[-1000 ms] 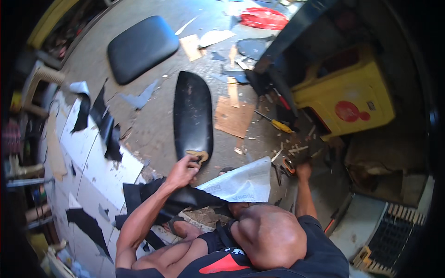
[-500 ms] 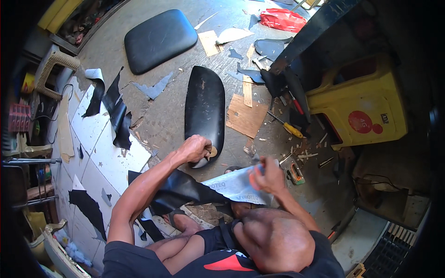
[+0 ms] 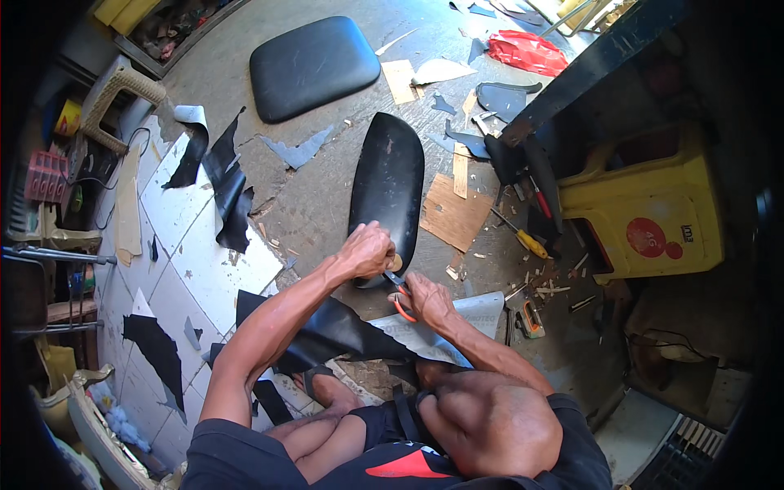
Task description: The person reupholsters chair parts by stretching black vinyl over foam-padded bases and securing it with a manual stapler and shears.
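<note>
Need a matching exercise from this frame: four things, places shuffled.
1. Orange-handled scissors
2. Yellow-handled screwdriver
3. Long black pad
4. Red plastic sheeting

A. On the floor, right of the wooden board
B. Near the picture's top right
C. In the right hand
D. Left hand over its near end

Pairs: 1-C, 2-A, 3-D, 4-B

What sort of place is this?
Probably an upholstery workshop, judging by the long pad and square pad, both black, the black scraps on the tiles, and the scissors in the right hand.
</note>
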`<move>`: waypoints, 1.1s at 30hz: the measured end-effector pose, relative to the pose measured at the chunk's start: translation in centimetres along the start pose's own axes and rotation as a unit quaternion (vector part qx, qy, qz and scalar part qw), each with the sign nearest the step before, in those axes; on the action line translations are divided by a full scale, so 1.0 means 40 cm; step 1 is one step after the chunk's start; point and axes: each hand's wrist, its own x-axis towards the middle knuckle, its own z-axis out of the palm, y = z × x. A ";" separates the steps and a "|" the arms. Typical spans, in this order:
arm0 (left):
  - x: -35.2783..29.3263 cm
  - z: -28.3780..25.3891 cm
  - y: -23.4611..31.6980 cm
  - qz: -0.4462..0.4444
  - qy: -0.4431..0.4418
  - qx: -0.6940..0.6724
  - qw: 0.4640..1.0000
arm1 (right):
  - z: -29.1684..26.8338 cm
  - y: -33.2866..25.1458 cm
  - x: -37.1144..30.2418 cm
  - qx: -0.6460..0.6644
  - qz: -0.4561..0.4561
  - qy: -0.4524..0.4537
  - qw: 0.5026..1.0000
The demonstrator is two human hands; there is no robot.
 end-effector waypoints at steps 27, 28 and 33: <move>-0.323 0.176 0.148 0.096 -0.134 -0.027 0.986 | -0.201 0.049 -0.312 0.023 -0.116 -0.199 0.973; -0.329 0.156 0.146 0.071 -0.209 -0.018 0.975 | -0.167 0.081 -0.308 -0.001 -0.100 -0.279 0.955; -0.370 0.034 0.069 -0.021 -0.163 -0.185 0.969 | -0.382 0.064 -0.157 0.035 -0.025 -0.311 0.949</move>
